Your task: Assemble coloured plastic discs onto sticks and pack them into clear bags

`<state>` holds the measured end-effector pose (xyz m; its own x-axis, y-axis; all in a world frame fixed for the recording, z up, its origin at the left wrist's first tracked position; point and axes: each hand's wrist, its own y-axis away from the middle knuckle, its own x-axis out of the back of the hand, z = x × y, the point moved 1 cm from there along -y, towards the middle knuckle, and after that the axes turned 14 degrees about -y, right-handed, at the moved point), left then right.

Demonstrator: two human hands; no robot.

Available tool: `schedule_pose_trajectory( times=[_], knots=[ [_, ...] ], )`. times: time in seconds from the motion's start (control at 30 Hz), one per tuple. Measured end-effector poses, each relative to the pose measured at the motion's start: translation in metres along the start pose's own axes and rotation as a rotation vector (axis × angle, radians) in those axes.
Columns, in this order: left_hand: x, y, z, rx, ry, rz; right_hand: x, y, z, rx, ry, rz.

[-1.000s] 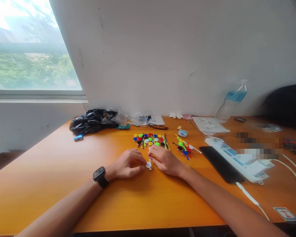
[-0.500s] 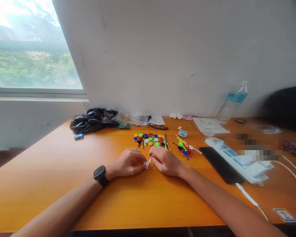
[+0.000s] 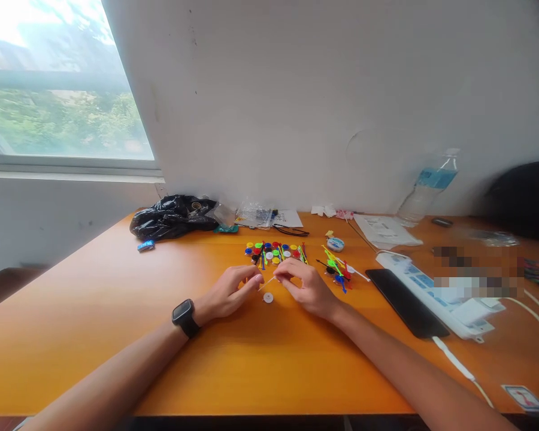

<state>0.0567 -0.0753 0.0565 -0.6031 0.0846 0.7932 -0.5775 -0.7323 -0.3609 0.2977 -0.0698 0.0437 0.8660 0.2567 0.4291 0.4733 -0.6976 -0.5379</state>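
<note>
- Nearest is a wide stretch of the glossy orange-brown wooden table (image 3: 224,365), with a black square-faced wristwatch (image 3: 182,311) worn on the left wrist just beyond it.
- 1 small round white plastic disc (image 3: 268,297) lies on the table between the 2 hands, touched by neither; it is separate from the stick above it, so the handling of these 2 pieces looks unfinished.
- 1 thin white plastic stick (image 3: 266,283) slants between the fingertips, just beyond the disc.
- The right hand (image 3: 309,288) has its thumb and forefinger pressed together, apparently pinching the far end of the stick.
- The left hand (image 3: 227,293) has its thumb and forefinger close together near the stick's other end; I cannot tell whether they grip it or only hover beside it.
- Right of the right hand, well apart from it, sits a loose heap of multicoloured plastic sticks and discs (image 3: 339,279). Some may be pieces already dealt with, but they overlap too much to tell if any are joined.
- Beyond the fingertips, partly hidden by the right hand, is a cluster of multicoloured round discs and thin sticks (image 3: 276,261), set out more neatly; judging by how many there are, much seems left to handle.
- Farther back, a crumpled shiny black plastic bag (image 3: 173,220) lies near the wall.
</note>
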Motion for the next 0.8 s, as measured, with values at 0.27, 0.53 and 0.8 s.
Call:
schedule_pose_trajectory(
  times=[0.27, 0.53, 0.8],
  knots=[
    [-0.012, 0.0, -0.009, -0.019, -0.008, 0.061, -0.003, 0.004, 0.0, -0.14, 0.056, -0.055],
    [-0.01, 0.001, -0.002, -0.019, -0.023, -0.008, -0.004, 0.006, 0.005, -0.33, -0.155, -0.143],
    [-0.015, 0.002, -0.007, -0.024, -0.056, -0.061, -0.003, 0.008, 0.012, -0.39, -0.256, -0.155]
  ],
)
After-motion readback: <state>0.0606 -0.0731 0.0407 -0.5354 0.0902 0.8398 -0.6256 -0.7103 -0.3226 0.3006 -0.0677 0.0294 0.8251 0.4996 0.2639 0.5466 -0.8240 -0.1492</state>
